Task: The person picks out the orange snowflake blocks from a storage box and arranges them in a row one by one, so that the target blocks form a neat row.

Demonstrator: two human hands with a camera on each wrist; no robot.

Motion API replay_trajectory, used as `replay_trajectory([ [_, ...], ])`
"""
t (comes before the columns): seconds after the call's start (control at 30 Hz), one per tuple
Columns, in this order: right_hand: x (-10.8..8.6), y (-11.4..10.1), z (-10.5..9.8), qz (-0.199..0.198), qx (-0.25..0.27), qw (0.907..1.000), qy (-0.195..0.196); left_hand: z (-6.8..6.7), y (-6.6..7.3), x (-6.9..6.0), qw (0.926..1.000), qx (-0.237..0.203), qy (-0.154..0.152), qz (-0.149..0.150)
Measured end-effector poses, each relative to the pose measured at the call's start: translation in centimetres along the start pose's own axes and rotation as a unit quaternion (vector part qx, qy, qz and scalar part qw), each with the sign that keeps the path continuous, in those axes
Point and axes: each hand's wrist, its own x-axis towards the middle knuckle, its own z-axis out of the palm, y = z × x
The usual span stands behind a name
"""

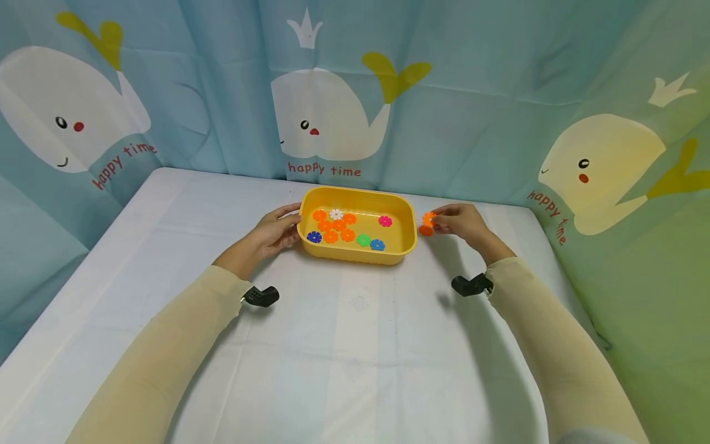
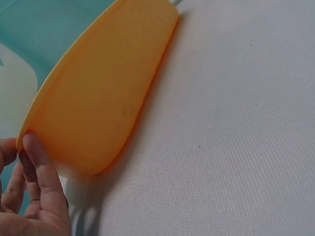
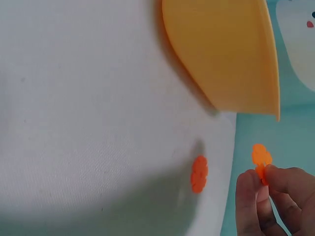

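A yellow plastic bin stands on the table with several flower-shaped notched discs inside, mostly orange, plus white, pink, green and blue ones. My left hand grips its left rim between thumb and fingers; the left wrist view shows the fingertips against the outer wall. To the right of the bin, my right hand pinches an orange notched disc between thumb and fingertips, held above the table. A second orange disc lies on the table just below that hand, apart from the bin.
A white cloth covers the table. Behind and to the right hangs a blue-green curtain printed with whales, close to the table's far edge. Black wrist cameras stick out from both sleeves.
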Motion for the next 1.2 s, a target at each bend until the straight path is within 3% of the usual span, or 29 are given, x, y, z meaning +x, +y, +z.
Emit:
replay_trajectory([
  [0.27, 0.4, 1.3, -0.8, 0.013, 0.019, 0.9996, 0.015, 0.0, 0.1, -0.1, 1.0, 0.007, -0.005, 0.001],
  [0.5, 0.2, 1.9, -1.3, 0.044, -0.026, 0.9983, 0.029, 0.0, 0.1, -0.2, 1.0, 0.0, 0.001, 0.003],
  [0.7, 0.0, 2.5, -1.5, 0.052, -0.022, 0.9981, 0.024, 0.1, 0.0, -0.1, 1.0, 0.008, 0.001, 0.004],
  [0.97, 0.3, 3.4, -1.5, 0.066, -0.091, 0.9929, 0.041, 0.1, -0.2, 0.1, 1.0, 0.005, 0.005, -0.001],
  [1.2, 0.5, 3.8, -1.5, 0.072, -0.064, 0.9945, 0.039, 0.1, -0.2, 0.3, 1.0, 0.002, 0.007, -0.002],
])
